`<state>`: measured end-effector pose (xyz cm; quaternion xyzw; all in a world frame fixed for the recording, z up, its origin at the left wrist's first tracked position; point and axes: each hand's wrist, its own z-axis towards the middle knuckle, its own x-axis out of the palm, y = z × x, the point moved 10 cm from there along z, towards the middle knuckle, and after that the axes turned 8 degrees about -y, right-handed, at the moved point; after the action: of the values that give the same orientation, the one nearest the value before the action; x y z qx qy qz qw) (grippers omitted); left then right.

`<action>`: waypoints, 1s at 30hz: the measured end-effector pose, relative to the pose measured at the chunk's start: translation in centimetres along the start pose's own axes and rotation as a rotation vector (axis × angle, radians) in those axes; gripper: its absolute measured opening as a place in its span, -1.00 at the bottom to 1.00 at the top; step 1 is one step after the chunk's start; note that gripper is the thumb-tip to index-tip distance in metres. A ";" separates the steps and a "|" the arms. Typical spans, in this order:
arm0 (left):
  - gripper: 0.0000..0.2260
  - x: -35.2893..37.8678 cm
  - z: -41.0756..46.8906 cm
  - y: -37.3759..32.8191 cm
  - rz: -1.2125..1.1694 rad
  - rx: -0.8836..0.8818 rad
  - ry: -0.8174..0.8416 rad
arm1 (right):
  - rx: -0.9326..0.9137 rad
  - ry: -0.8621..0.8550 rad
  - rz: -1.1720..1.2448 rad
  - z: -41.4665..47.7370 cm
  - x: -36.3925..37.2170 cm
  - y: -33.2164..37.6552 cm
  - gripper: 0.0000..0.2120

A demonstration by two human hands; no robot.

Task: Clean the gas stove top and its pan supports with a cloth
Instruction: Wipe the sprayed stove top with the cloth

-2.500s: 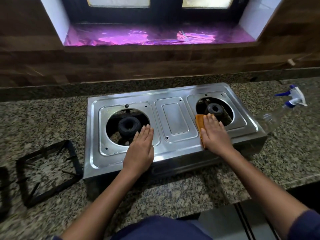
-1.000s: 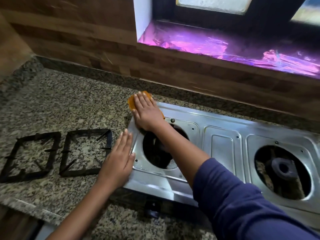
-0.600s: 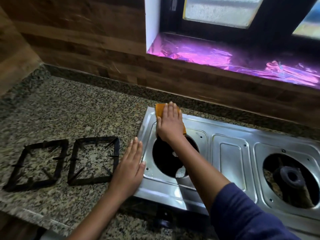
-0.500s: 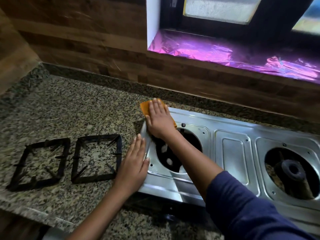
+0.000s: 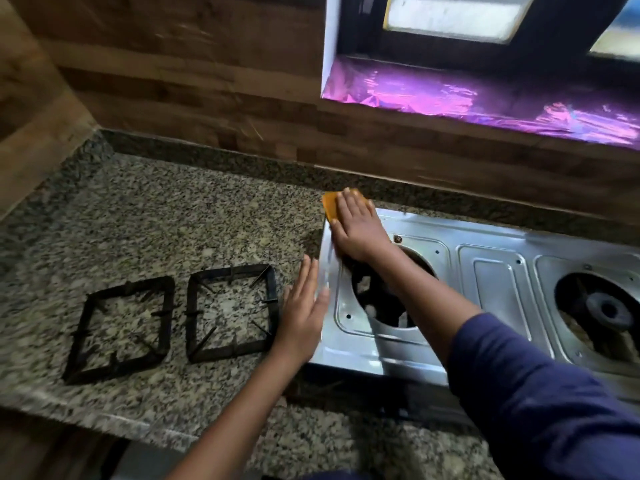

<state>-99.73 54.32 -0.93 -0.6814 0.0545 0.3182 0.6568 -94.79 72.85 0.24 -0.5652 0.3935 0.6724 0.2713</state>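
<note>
A steel two-burner gas stove (image 5: 491, 282) sits on the granite counter, both burner wells bare. My right hand (image 5: 358, 230) lies flat on an orange cloth (image 5: 329, 206) at the stove's far left corner, and the cloth sticks out past my fingers. My left hand (image 5: 303, 313) rests flat with straight fingers against the stove's left edge, holding nothing. Two black square pan supports (image 5: 231, 311) (image 5: 121, 327) lie side by side on the counter to the left of the stove. My right forearm crosses over the left burner well (image 5: 377, 299).
The granite counter (image 5: 166, 220) runs left to a wood-panelled corner wall. A raised granite strip and wooden backsplash (image 5: 381, 147) stand behind the stove. A window ledge covered in purple foil (image 5: 485, 102) is above. The counter's front edge is near my body.
My right hand has slid the orange cloth from the right burner across to the stove's far left corner. My left hand has shifted from the stove top to its left edge.
</note>
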 end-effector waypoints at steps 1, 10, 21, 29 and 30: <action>-0.42 -1.1 0.4 0.4 -0.054 -0.024 -0.031 | -0.048 0.001 0.022 -1.4 0.1 1.0 -0.39; -0.42 -1.1 7.3 -1.1 -0.129 -0.102 0.293 | -0.424 0.060 0.123 -19.2 -0.3 6.8 -0.46; 0.27 0.0 9.3 -2.1 -0.105 -0.149 0.522 | -0.087 -0.028 0.141 -13.2 0.7 5.6 -0.38; 0.14 -0.3 9.3 -1.8 -0.035 -0.136 0.581 | -0.349 -0.006 0.195 -20.3 -0.3 9.1 -0.51; 0.17 -0.2 9.4 -1.5 -0.036 -0.123 0.583 | -0.373 0.021 0.216 -21.8 -0.3 9.4 -0.52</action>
<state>-102.59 63.23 1.07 -0.7835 0.2092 0.1001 0.5764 -90.44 49.58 1.47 -0.5673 0.3233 0.7527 0.0843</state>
